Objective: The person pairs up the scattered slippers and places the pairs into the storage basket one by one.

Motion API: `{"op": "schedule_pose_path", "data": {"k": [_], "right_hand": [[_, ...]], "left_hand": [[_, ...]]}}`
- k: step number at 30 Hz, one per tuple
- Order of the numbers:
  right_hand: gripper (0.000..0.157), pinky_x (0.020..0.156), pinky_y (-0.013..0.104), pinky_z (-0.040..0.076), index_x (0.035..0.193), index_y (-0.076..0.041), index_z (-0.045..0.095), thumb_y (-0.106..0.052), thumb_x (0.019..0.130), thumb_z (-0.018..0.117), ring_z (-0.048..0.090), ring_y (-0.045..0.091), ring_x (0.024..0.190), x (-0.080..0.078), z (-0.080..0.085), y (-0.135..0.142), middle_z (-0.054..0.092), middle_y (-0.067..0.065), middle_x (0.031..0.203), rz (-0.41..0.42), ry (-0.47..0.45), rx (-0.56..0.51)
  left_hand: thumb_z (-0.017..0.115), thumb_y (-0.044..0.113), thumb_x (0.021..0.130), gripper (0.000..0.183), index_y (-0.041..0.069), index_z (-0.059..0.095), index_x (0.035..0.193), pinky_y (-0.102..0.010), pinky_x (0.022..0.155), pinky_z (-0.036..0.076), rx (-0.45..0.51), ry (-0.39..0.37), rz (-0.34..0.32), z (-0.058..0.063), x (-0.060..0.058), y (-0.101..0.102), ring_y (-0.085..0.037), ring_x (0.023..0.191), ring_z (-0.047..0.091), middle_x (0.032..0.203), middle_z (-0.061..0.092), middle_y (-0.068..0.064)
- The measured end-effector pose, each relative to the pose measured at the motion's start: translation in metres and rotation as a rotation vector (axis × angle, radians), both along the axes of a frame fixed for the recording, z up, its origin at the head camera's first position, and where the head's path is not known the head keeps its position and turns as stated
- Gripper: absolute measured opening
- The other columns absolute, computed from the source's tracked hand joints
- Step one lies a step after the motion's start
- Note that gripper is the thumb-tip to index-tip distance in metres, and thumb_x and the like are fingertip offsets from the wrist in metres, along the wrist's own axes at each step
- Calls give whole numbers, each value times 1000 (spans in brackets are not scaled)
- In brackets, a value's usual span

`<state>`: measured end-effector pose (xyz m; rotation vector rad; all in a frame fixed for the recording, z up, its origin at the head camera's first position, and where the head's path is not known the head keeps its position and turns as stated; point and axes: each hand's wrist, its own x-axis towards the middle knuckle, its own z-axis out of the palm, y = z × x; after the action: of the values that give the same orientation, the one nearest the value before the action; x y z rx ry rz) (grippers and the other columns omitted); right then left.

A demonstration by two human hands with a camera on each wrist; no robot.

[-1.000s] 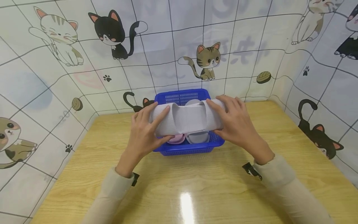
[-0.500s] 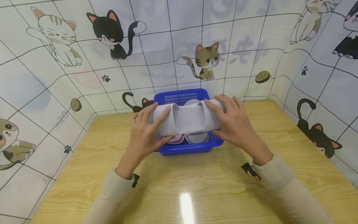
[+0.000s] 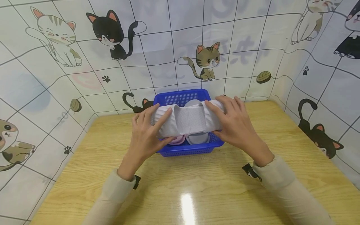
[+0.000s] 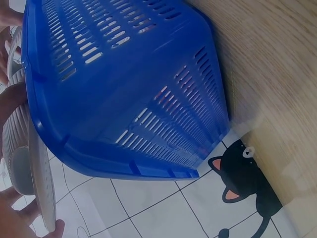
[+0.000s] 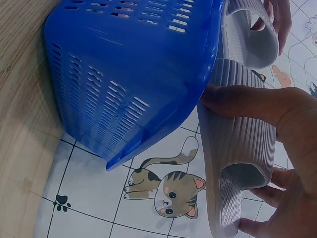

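Two pale grey-white slide slippers with ribbed straps are held end to end over a blue basket [image 3: 187,152]. My left hand [image 3: 144,129] grips the left slipper [image 3: 166,125], thumb low at the near edge and fingers over the strap. The right slipper [image 3: 212,115] is gripped by my right hand [image 3: 234,122] in the same way. Between the straps their soles come together at a seam. In the right wrist view, the thumb presses the ribbed strap [image 5: 242,139], close beside the basket rim. The left wrist view shows the sole edge [image 4: 42,173] right along the rim.
Inside the basket lie a pink slipper [image 3: 177,140], a grey slipper [image 3: 198,138] and another pale item [image 3: 192,102] at the back, partly hidden. The basket stands on a wooden table [image 3: 157,193], near a wall sheet [image 3: 157,37] printed with cats.
The view has shifted very slightly. Both hands keep hold of the slippers in nearly the same place over the basket.
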<state>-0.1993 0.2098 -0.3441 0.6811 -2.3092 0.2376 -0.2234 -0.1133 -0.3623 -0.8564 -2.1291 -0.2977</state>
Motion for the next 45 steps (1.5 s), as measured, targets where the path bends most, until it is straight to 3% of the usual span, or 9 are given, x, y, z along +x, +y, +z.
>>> {"op": "schedule_pose_path", "data": {"k": [14,45], "right_hand": [[114,112,74,33,149,-19,52,-25,49,105,50,47,131,1,0,-2,51,23,145,-7,9,12],[113,111,74,33,149,-20,53,-26,48,105,51,46,129,4,0,-7,52,23,144,-11,16,27]], "left_hand": [[93,57,66,100,32,49,153,-62,101,40,-11,-1,2,-2,1,1,-41,132,49,152,47,-20],[95,56,62,103,31,51,151,-61,98,41,0,19,-4,-4,1,7,-42,127,51,149,48,-21]]}}
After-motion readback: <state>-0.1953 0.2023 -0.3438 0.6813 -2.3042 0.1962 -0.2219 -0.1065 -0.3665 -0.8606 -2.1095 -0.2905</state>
